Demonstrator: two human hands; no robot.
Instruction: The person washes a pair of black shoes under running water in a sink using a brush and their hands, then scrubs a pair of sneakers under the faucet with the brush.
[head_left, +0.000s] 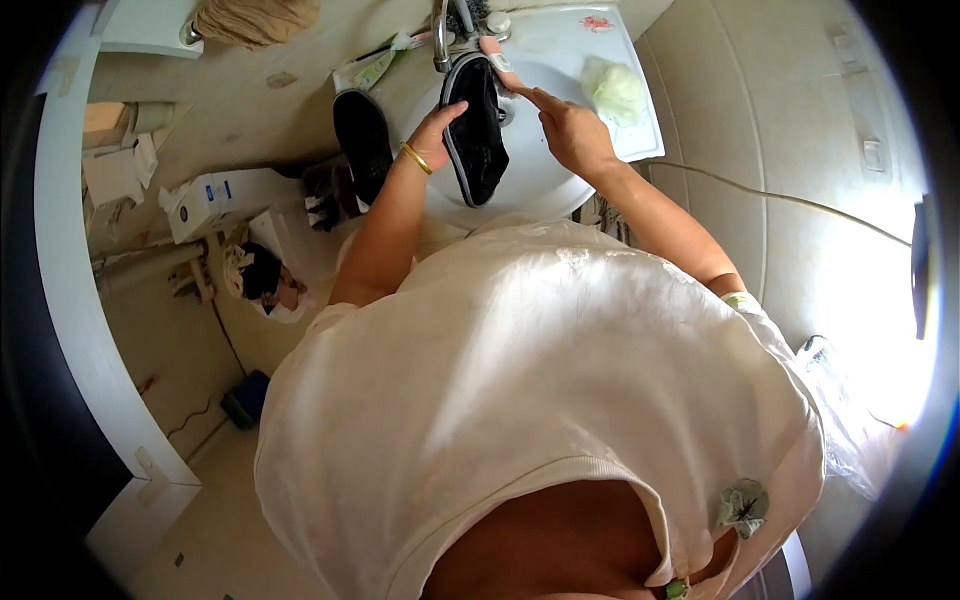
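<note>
My left hand (432, 140) grips a black shoe (476, 135) with a pale sole edge, holding it over the white washbasin (548, 168). The thumb lies against the shoe's side. In my right hand (576, 136) is the handle of a pink brush (497, 58), its head next to the far end of the shoe; the bristles cannot be made out. A metal faucet (440, 38) stands just beyond the shoe. Another black shoe (362, 140) rests at the basin's left edge.
A crumpled pale green bundle (617, 92) lies on the basin's right side, near a small red thing (597, 23). Tubes (372, 65) lie at the back left. A white box (205, 208) and a bin-like bag (268, 275) stand at left. A cable (780, 194) runs along the right wall.
</note>
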